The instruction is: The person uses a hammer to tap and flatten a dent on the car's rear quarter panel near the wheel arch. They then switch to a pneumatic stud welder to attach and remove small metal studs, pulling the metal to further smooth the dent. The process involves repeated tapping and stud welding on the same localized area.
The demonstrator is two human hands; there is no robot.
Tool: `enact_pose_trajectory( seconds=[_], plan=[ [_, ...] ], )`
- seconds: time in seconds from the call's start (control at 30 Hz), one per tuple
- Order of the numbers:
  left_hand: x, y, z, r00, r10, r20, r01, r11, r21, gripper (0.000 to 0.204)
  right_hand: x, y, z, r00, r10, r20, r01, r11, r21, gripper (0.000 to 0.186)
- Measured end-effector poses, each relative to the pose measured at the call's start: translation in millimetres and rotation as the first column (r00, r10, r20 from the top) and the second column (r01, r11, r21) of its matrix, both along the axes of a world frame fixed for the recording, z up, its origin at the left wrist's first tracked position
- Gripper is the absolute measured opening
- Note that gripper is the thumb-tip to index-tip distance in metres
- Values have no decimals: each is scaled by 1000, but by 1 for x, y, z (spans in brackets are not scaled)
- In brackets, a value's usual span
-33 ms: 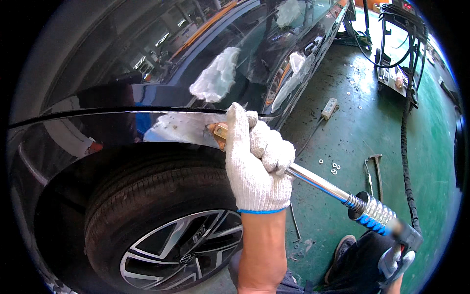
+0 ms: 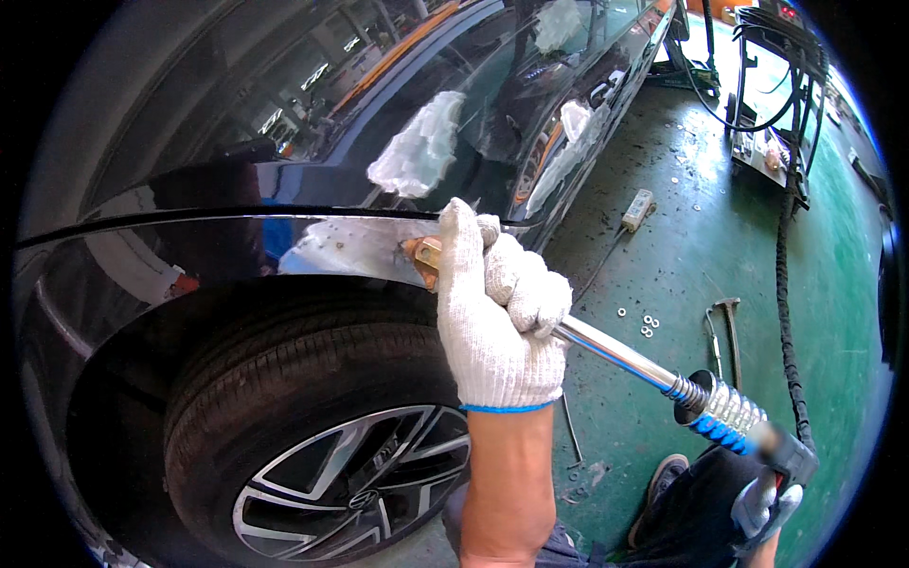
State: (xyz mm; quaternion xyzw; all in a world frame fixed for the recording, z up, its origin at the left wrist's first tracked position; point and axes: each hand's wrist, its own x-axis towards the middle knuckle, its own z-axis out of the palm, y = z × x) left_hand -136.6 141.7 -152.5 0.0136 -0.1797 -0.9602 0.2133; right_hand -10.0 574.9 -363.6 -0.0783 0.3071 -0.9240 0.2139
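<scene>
My left hand (image 2: 507, 322), in a white knit glove, is closed around the front end of the chrome shaft (image 2: 615, 352) of a slide-hammer dent puller. A copper and brass-coloured tip (image 2: 426, 257) sticks out beside my thumb, against the bare metal patch (image 2: 360, 246) above the wheel arch; its exact contact is hidden. At the lower right my gloved right hand (image 2: 757, 511) grips the black handle (image 2: 793, 462) at the puller's rear. A ribbed silver and blue sliding weight (image 2: 724, 417) sits on the shaft in front of it.
A dark car panel (image 2: 312, 180) with sanded patches (image 2: 417, 147) fills the left, over a tyre (image 2: 294, 379). On the green floor lie washers (image 2: 649, 327), a hammer-like tool (image 2: 731, 341) and a power strip (image 2: 637, 210). A thick black cable (image 2: 784, 284) runs to a cart (image 2: 772, 104).
</scene>
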Motion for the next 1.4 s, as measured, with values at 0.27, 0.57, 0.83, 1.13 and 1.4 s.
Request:
enact_pose_trajectory(
  seconds=[0.27,0.57,0.83,1.13,1.4],
  plan=[
    [-3,24,-7,992,127,2,-126,986,-107,32,-2,-2,9,999,-20,41,21,1000,-15,46],
    [34,133,-72,959,-284,-8,284,959,5,21,0,5,1,995,-46,92,41,998,57,50],
    [37,131,-66,985,-157,72,169,964,-206,27,-9,-8,12,1000,10,-2,-10,1000,10,44],
    [-9,-8,0,997,38,61,-36,999,-23,32,-8,-6,31,995,-53,-83,67,984,168,44],
    [-7,-24,-11,817,-225,-530,319,944,90,31,-25,-78,109,790,-99,-605,593,375,713,49]
  ],
)
